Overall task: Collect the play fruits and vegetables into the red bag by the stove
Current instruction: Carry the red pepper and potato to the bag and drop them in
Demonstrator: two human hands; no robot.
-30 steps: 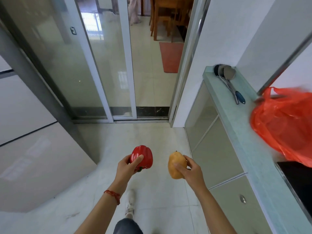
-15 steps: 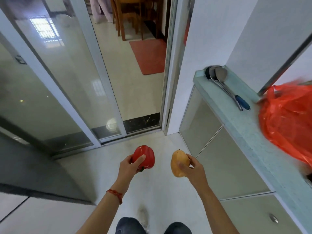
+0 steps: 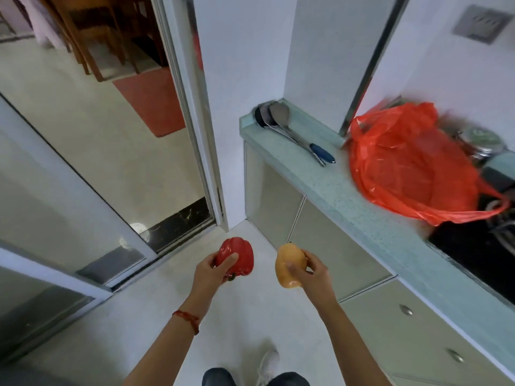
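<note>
Head view: a person stands on the kitchen floor with the left hand [image 3: 209, 274] wrapped around a red play pepper [image 3: 236, 258], its stem end tipped toward six o'clock, and the right hand [image 3: 312, 275] pinching a yellow play fruit [image 3: 288, 264] between thumb and fingers [image 3: 290, 268], its long axis running roughly twelve to six. At two o'clock the red bag [image 3: 412, 165] slumps on the table [image 3: 373, 218] beside the black stove [image 3: 473, 246]. With both hands full, neither could likely spread the limp bag's mouth, so a dropped piece might glance off and roll to the floor.
</note>
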